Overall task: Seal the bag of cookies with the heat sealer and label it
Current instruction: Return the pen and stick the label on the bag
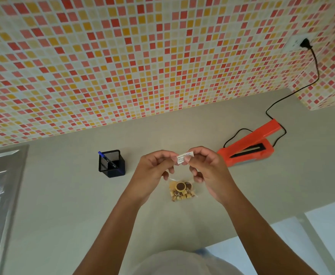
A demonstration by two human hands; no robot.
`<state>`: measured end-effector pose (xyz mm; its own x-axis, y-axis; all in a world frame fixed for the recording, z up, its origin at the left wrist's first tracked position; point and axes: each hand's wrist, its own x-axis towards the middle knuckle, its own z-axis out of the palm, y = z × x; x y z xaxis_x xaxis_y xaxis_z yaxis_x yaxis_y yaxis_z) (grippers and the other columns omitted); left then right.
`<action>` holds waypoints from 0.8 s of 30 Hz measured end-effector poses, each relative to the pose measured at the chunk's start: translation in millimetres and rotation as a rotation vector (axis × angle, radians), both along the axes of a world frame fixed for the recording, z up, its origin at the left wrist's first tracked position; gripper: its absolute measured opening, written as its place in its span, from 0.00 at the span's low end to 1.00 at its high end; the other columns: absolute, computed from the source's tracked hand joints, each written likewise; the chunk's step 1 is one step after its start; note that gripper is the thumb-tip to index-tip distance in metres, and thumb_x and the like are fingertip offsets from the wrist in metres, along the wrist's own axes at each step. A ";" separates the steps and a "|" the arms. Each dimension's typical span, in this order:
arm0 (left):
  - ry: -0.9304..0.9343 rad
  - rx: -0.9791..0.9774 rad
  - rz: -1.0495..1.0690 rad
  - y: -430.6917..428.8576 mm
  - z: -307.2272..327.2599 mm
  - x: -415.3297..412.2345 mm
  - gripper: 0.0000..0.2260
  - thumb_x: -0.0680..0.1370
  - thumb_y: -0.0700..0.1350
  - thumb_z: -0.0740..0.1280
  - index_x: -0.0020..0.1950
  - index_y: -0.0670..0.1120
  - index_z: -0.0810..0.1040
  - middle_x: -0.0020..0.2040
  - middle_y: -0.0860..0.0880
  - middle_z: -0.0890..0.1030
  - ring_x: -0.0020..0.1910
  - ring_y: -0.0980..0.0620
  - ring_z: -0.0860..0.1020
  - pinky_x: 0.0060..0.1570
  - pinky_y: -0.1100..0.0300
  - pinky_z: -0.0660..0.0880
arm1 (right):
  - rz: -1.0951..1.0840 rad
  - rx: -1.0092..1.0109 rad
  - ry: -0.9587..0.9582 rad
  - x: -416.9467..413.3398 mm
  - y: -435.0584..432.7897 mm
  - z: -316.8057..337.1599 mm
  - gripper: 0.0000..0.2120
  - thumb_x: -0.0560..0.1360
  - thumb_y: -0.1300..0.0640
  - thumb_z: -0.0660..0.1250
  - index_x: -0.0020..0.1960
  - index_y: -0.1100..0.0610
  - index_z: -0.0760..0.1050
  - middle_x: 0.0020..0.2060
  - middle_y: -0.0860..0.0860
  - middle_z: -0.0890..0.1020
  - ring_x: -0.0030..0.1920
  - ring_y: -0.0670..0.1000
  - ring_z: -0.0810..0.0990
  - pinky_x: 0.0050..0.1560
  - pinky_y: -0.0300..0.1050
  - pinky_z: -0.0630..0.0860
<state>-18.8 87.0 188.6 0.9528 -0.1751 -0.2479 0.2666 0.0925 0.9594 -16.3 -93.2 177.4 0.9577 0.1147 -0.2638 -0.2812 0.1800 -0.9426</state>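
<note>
The clear bag of cookies lies flat on the grey desk, just below both hands. Above it, the left hand and right hand each pinch a small white label in a narrow fingertip grip. The orange heat sealer sits at two o'clock, its arm raised; a mesh pen holder at ten o'clock.
</note>
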 end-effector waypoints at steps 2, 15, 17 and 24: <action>-0.041 -0.005 0.032 -0.7 12.6 -0.2 0.06 0.78 0.35 0.66 0.51 0.38 0.83 0.40 0.46 0.82 0.36 0.50 0.74 0.34 0.58 0.70 | -0.016 -0.003 -0.042 -1.8 -1.9 14.6 0.02 0.76 0.65 0.70 0.48 0.60 0.79 0.38 0.57 0.84 0.29 0.49 0.69 0.27 0.40 0.63; -0.476 0.358 0.287 3.7 56.1 -18.4 0.03 0.76 0.43 0.71 0.49 0.49 0.81 0.43 0.54 0.82 0.42 0.54 0.79 0.39 0.64 0.75 | -0.156 -0.348 -0.394 -15.6 19.9 60.3 0.02 0.73 0.58 0.75 0.42 0.53 0.83 0.33 0.43 0.83 0.32 0.44 0.77 0.34 0.34 0.72; -0.490 0.330 0.235 5.4 59.4 -23.4 0.03 0.76 0.42 0.71 0.48 0.48 0.83 0.44 0.53 0.84 0.45 0.51 0.81 0.42 0.62 0.77 | -0.152 -0.360 -0.439 -18.5 24.1 66.1 0.02 0.72 0.58 0.75 0.42 0.53 0.83 0.34 0.43 0.83 0.32 0.44 0.79 0.36 0.33 0.73; -0.450 0.284 0.190 17.6 64.0 -31.5 0.07 0.77 0.41 0.70 0.53 0.48 0.84 0.48 0.54 0.86 0.48 0.53 0.83 0.46 0.53 0.80 | -0.086 -0.425 -0.498 -26.8 34.6 78.4 0.05 0.73 0.58 0.75 0.48 0.54 0.85 0.41 0.47 0.87 0.40 0.51 0.82 0.42 0.44 0.79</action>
<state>-50.3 104.7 252.6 0.9837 0.0245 0.1782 -0.1710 -0.1798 0.9687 -43.1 -58.5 255.8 0.9781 0.0158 0.2075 0.2054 -0.2346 -0.9501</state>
